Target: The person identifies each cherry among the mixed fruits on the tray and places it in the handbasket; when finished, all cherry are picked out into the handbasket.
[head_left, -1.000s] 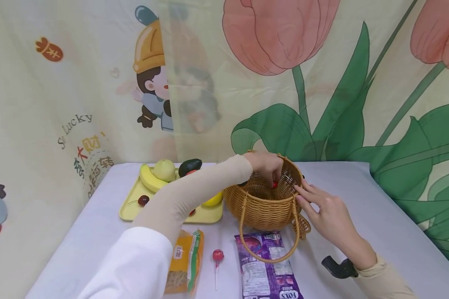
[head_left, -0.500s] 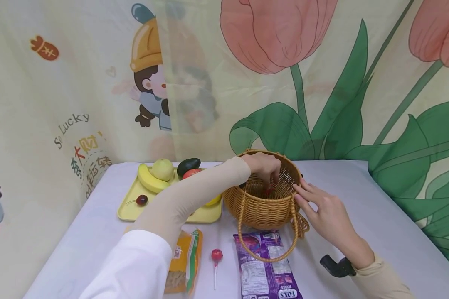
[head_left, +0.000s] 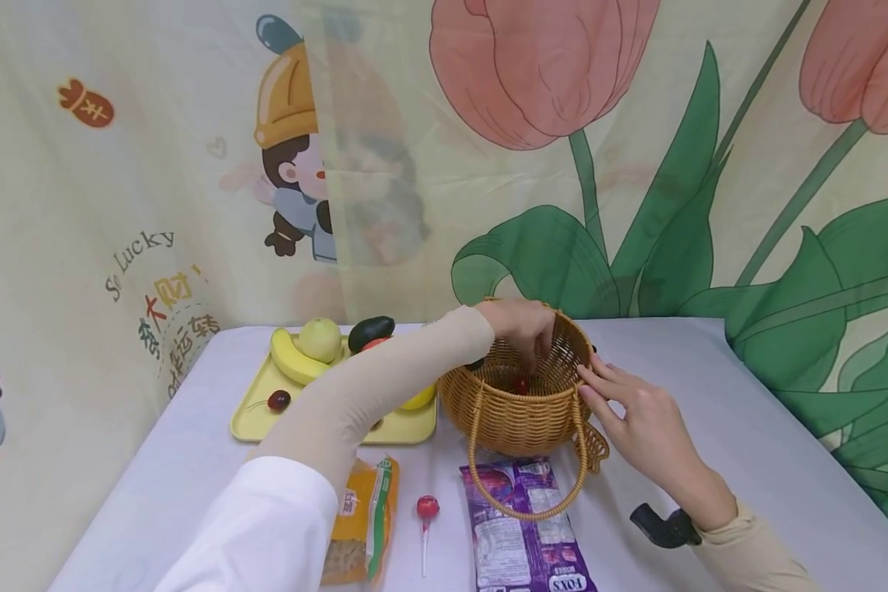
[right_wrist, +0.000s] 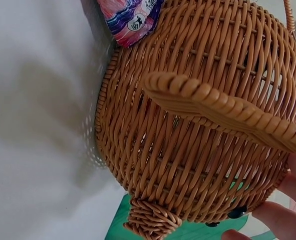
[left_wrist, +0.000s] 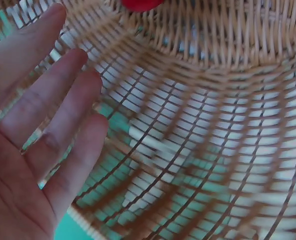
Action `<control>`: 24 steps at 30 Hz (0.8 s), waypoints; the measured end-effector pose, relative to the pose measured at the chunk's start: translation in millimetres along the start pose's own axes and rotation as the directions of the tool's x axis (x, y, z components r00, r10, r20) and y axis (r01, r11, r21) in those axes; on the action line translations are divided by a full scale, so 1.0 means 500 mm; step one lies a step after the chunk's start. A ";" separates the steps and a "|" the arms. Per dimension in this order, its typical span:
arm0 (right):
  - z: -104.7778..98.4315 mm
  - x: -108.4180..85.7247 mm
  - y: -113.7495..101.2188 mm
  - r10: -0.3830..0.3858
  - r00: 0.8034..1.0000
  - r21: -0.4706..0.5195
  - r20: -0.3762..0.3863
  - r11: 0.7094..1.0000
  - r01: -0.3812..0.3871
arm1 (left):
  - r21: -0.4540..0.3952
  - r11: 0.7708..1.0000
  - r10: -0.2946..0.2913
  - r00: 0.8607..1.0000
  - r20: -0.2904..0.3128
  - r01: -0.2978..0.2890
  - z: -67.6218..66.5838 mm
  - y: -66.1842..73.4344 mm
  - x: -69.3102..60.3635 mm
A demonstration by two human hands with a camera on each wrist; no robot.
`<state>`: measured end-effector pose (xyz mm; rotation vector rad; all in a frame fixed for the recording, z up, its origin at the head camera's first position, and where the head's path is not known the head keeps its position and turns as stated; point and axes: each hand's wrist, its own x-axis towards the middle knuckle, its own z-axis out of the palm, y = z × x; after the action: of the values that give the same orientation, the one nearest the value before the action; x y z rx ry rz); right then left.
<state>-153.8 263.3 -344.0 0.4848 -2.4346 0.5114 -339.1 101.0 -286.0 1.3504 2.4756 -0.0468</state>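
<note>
A brown wicker basket [head_left: 521,427] stands on the table, its handle hanging down in front. My left hand [head_left: 525,325] reaches over the rim into it. Seen by the left wrist camera, the left hand's fingers [left_wrist: 67,120] are nearly straight with nothing between them. A small round red object [left_wrist: 140,4] lies in the basket beyond those fingertips, mostly cut off; its kind cannot be told. My right hand [head_left: 647,427] rests its fingers on the basket's right rim. In the right wrist view the right hand's fingertips [right_wrist: 280,220] touch the wicker near the rim.
A yellow tray [head_left: 255,423] at the left bears a banana [head_left: 292,358], a pale round fruit [head_left: 320,339], an avocado [head_left: 371,333] and a cherry [head_left: 278,400]. In front lie an orange bag [head_left: 351,518], a red lollipop [head_left: 427,507] and a purple snack bag [head_left: 499,526].
The red object has gone lower and leftward inside the basket and left my left fingers. The right hand stays on the rim.
</note>
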 end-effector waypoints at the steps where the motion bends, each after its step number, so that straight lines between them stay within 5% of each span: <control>1: 0.001 0.000 0.000 -0.002 1.000 0.003 0.001 1.000 0.002 | -0.014 1.000 -0.003 1.000 -0.008 0.003 -0.007 0.000 -0.004; 8: 0.001 0.005 -0.002 -0.006 1.000 0.006 0.018 1.000 0.006 | -0.022 0.999 -0.029 0.994 -0.103 0.027 -0.093 -0.010 -0.063; 15: -0.001 0.010 -0.002 -0.015 1.000 0.014 0.018 1.000 0.014 | -0.025 0.994 -0.108 0.979 -0.173 0.106 -0.156 -0.086 -0.183; 18: -0.002 0.008 0.000 -0.020 1.000 0.017 0.009 1.000 0.019 | -0.057 0.985 -0.170 0.963 -0.209 0.161 -0.154 -0.127 -0.253; 24: -0.002 0.003 0.007 -0.037 0.999 0.012 -0.006 0.999 0.037 | -0.096 0.938 -0.347 0.903 -0.254 0.334 -0.105 -0.202 -0.415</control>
<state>-155.8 266.6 -343.3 0.5318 -2.4132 0.5119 -332.1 -114.3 -188.2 0.9380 2.8942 0.1262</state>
